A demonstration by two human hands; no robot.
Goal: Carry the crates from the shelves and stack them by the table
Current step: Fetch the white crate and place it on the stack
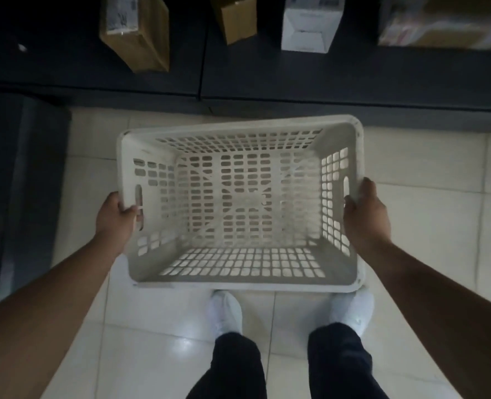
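An empty white plastic crate (238, 126) with perforated walls and floor hangs in front of me above the tiled floor, seen from above. My left hand (116, 218) grips its left short wall at the handle slot. On the opposite short wall, my right hand (366, 214) holds the rim by the other handle slot. The crate is tilted slightly, its right side higher in view. My two white shoes show just beyond its near rim.
A dark shelf (267, 79) runs across the top, carrying brown cardboard boxes (136, 33) and a white box (310, 24). A dark unit (28, 182) stands at the left. Pale floor tiles (425, 211) spread right and around my feet.
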